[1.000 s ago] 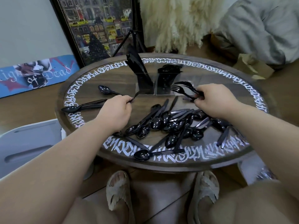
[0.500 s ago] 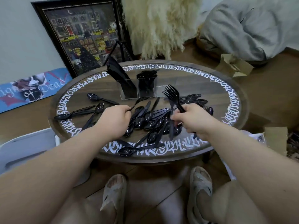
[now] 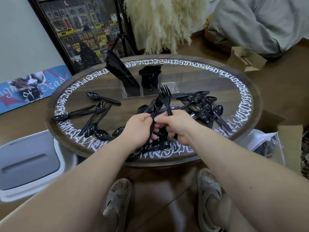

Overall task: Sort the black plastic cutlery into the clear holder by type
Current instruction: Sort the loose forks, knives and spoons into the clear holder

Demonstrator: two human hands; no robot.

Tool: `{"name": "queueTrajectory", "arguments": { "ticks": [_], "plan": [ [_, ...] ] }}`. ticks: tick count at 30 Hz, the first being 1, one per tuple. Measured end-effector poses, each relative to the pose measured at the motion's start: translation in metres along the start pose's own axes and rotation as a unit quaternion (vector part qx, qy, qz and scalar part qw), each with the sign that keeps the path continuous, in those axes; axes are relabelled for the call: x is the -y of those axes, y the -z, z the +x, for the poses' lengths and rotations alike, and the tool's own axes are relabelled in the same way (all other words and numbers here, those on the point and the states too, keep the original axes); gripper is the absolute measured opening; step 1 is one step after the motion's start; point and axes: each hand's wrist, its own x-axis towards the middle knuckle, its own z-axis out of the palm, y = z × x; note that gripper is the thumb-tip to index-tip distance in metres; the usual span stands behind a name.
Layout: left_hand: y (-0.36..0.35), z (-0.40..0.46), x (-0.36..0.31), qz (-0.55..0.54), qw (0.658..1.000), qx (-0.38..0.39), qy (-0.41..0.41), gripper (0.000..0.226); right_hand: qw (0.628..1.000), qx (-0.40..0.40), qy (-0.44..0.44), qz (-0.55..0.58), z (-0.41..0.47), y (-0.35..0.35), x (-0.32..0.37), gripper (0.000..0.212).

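Both hands meet at frame centre: the right hand [image 3: 178,125] grips forks [image 3: 165,97] with tines upright, and the left hand [image 3: 139,128] pinches a dark handle beside them. The holder [image 3: 150,84] stands just above the hands, equally near both. It has three compartments: knives left, forks middle, the right one apparently empty. A dozen or so spoons [image 3: 203,106] (overlapping, so uncertain) lie across the table [image 3: 247,101].

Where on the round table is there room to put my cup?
Bare wood shows right of the clear plastic holder, toward the far rim of the round wooden table, and between the lone black spoon and the holder. Crowded: the black spoon pile by both hands.
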Motion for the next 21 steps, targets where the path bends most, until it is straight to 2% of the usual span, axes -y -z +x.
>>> {"name": "queueTrajectory", "arguments": {
  "ticks": [3,8,10,12,15,21],
  "plan": [
    [-0.001,0.005,0.0,0.009,0.999,-0.016,-0.027,0.032,1.0,-0.002,0.016,-0.006,0.002,-0.003,0.003,0.014],
    [0.003,0.015,-0.005,0.137,0.982,-0.081,-0.102,0.032,0.995,-0.061,0.018,-0.076,0.006,0.0,0.011,0.029],
    [0.007,0.017,-0.007,0.176,0.974,-0.096,-0.102,0.033,0.991,-0.083,0.032,-0.102,0.01,0.004,0.012,0.035],
    [0.011,0.019,-0.006,0.204,0.969,-0.1,-0.093,0.035,0.983,-0.099,0.064,-0.14,0.013,0.008,0.009,0.032],
    [0.014,0.021,-0.003,0.212,0.969,-0.101,-0.08,0.03,0.98,-0.099,0.085,-0.148,0.011,0.01,0.005,0.029],
    [0.001,0.025,0.0,0.162,0.981,-0.062,-0.081,0.03,0.963,-0.148,0.124,-0.186,0.002,0.021,0.013,0.042]
  ]
}}
